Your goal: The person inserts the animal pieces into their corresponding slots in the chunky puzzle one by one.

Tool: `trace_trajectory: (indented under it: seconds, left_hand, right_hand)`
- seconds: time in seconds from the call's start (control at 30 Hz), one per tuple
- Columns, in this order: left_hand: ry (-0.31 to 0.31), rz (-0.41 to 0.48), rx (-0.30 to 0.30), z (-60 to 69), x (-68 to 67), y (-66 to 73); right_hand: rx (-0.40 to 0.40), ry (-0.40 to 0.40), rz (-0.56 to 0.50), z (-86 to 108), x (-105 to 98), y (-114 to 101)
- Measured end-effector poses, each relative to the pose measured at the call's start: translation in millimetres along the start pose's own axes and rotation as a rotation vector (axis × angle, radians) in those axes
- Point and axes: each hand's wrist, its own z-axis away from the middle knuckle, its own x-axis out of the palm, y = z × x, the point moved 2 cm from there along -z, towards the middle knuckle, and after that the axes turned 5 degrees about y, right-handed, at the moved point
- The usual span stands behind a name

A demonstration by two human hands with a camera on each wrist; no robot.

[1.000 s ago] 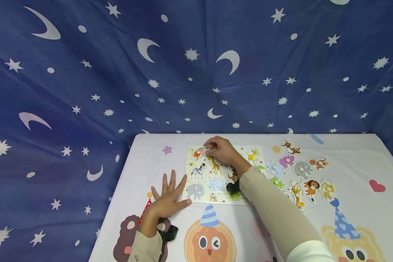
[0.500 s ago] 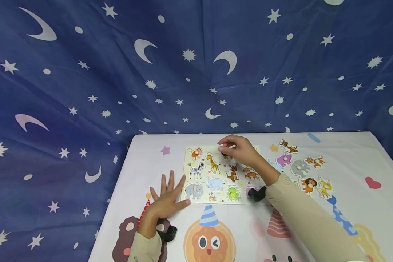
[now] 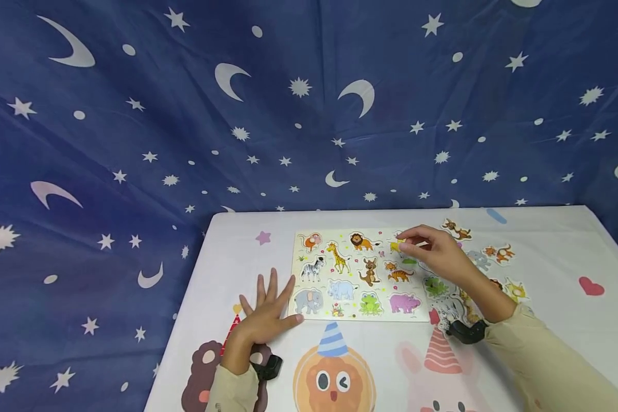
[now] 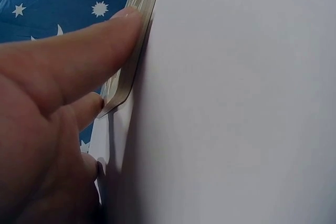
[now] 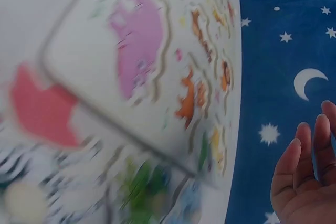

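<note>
A flat puzzle board printed with animals lies on the table. My left hand rests at its left side with fingers spread; in the left wrist view the thumb touches the board's edge. My right hand is above the board's upper right corner, partly covering a yellow animal. In the right wrist view its fingers are loosely bent, with nothing visible between them. Loose animal pieces lie right of the board, including a frog, a zebra and a kangaroo.
More loose pieces, an elephant, an orange tiger-like animal and a yellow animal, lie farther right. My right forearm hides some of the group. A blue curtain with moons and stars hangs behind the white table.
My right hand has travelled right, from the monkey at the board's upper left, past the lion, to its upper right corner. My left hand has stayed at the board's left edge.
</note>
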Motion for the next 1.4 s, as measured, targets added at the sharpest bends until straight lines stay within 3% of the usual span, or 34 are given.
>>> trace_trajectory:
  seconds: [0.37, 0.63, 0.83, 1.07, 1.4]
  left_hand:
    - [-0.007, 0.005, -0.006, -3.8, 2.1, -1.7]
    - [-0.007, 0.011, -0.003, -5.5, 2.8, -3.7]
    - [-0.013, 0.011, -0.003, -5.1, 3.0, -4.4]
    - [0.0, 0.02, 0.008, -4.7, 3.5, -3.1]
    - [-0.025, 0.001, -0.004, -4.8, 1.7, -3.3]
  right_hand:
    - [0.01, 0.082, 0.161, 34.8, -24.3, 17.5]
    - [0.013, 0.107, 0.202, 54.4, -41.3, 32.4]
    - [0.063, 0.112, 0.245, 66.1, -53.4, 41.5]
    - [0.123, 0.084, 0.223, 78.7, -61.2, 54.3]
    - [0.077, 0.054, 0.212, 95.5, -60.9, 74.8]
